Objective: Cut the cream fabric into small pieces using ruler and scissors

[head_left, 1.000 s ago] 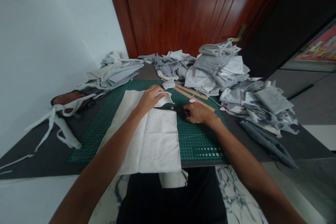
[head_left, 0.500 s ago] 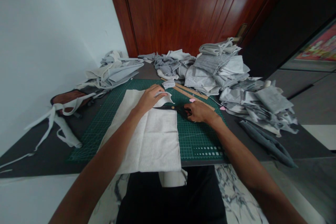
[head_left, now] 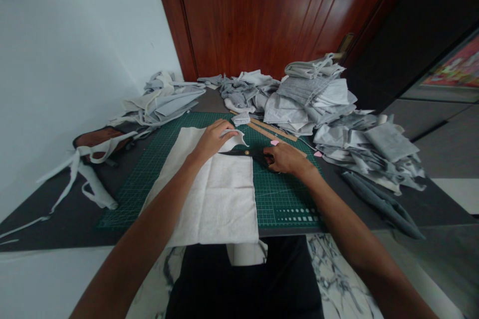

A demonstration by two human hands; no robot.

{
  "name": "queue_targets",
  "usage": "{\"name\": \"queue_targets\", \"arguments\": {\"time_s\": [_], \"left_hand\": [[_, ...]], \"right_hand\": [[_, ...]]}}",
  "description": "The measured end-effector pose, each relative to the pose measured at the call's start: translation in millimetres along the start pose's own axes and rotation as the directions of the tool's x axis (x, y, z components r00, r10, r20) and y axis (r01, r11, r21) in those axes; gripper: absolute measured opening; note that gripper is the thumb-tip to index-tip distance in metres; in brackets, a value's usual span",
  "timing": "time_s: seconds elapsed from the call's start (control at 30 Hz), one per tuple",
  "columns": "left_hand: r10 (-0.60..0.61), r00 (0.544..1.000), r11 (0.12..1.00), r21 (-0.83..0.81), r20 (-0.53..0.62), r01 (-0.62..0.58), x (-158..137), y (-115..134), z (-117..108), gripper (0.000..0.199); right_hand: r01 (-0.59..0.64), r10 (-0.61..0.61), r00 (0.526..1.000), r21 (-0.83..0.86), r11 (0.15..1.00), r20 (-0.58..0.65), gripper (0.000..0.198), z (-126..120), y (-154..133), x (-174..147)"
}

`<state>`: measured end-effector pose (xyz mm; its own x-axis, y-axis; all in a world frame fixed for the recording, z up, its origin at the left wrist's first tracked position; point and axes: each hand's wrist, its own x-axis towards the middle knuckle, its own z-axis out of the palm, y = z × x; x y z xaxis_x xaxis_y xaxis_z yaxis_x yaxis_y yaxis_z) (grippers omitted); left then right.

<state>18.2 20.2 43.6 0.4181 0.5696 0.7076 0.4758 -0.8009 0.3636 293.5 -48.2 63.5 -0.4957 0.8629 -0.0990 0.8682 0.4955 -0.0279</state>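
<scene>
Head view: the cloth (head_left: pixel 228 199) lies on the mat (head_left: pixel 284 192), in front of the body, its long axis running away from the person and its near edge at the table's edge. The left hand (head_left: pixel 217 135) is at the far part of the cloth, thumb and fingers narrowed on a raised flap. The right hand (head_left: pixel 282 157) is off the cloth's right side, closed around the handles of the scissors (head_left: pixel 247 152). Governing relation, by judgement: the scissors lie crosswise to the cloth. Their long axis runs right to left, the pivot near the cloth's right edge, the blades extending over the cloth just nearer the body than the flap. The tip points left, close to the left hand, which is therefore the nearer to it. Blade opening cannot be determined. The rulers (head_left: pixel 262 131) lie beyond the right hand.
</scene>
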Motion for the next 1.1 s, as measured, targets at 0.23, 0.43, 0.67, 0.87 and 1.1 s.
{"name": "queue_targets", "arguments": {"time_s": [0.23,0.43,0.67,0.87,1.1], "left_hand": [[-0.016,1.000,1.000,-0.005,-0.019,0.016,0.4,-2.0,-0.9,0.043],[-0.017,1.000,1.000,-0.002,-0.014,0.017,0.3,-3.0,-0.5,0.043],[0.006,1.000,1.000,0.011,-0.030,-0.006,-0.5,-4.7,-0.3,0.041],[0.023,0.999,1.000,0.017,-0.033,-0.022,-0.6,-4.6,-0.6,0.039],[0.014,0.999,1.000,0.026,-0.031,-0.013,-0.5,-5.2,-0.9,0.040]], "right_hand": [[0.001,-0.001,1.000,-0.007,1.000,0.021,0.014,-1.3,0.1,0.2],[-0.007,0.007,1.000,-0.017,1.000,0.018,0.014,-1.4,0.0,0.0],[-0.002,0.003,0.999,-0.031,1.000,0.038,0.017,-2.5,-1.0,0.5],[-0.013,0.014,0.999,-0.039,0.999,0.038,0.018,-3.4,-2.9,-0.8],[-0.006,0.007,1.000,-0.048,0.999,0.031,0.016,-4.4,-3.0,-2.8]]}}
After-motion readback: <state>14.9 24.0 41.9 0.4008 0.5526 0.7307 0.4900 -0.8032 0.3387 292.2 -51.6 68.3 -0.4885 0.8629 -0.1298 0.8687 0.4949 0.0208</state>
